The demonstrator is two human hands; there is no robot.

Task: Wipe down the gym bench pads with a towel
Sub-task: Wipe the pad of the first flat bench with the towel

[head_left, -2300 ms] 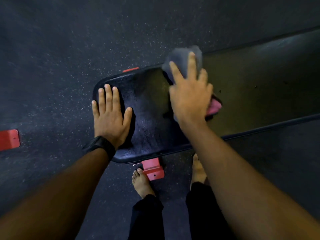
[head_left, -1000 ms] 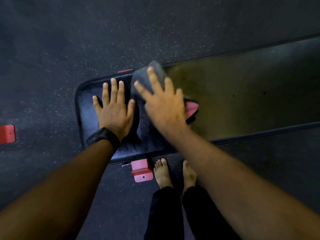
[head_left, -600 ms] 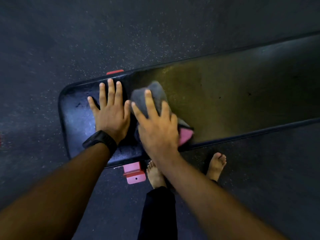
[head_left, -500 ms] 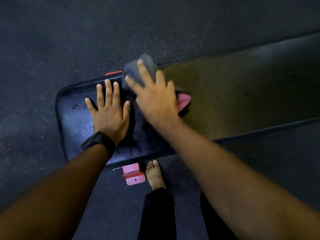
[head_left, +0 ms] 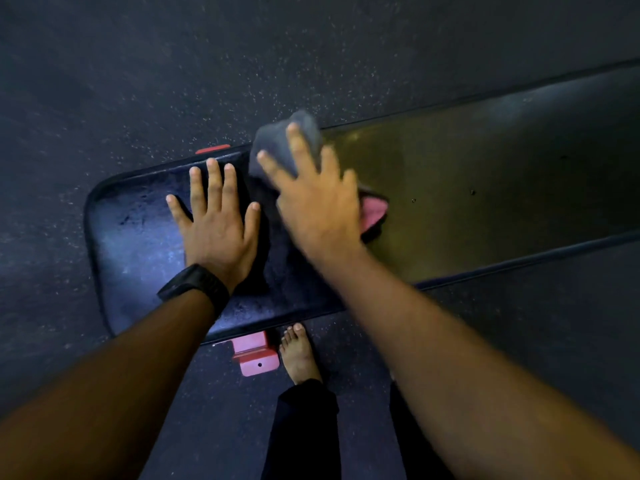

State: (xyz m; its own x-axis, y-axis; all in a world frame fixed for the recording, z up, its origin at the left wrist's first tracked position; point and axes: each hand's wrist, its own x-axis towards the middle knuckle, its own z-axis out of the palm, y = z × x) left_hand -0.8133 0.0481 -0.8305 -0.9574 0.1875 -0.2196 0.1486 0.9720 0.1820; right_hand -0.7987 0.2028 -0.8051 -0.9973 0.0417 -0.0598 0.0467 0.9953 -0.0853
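Note:
A long black bench pad runs from the left of centre out past the right edge. My left hand lies flat on its left end, fingers spread, with a black watch at the wrist. Just to the right, my right hand presses a grey towel with a pink part onto the pad near its far edge. The towel's grey end sticks out beyond my fingertips and the rest is hidden under my palm. The right hand is blurred by motion.
Dark speckled rubber floor surrounds the bench. A red frame foot shows below the pad's near edge, and a red tab peeks out at its far edge. My bare foot stands beside the red foot.
My right hand has slid the towel back and forth across the pad, ending near the far edge again. The view shifted slightly. My left hand has stayed flat on the pad.

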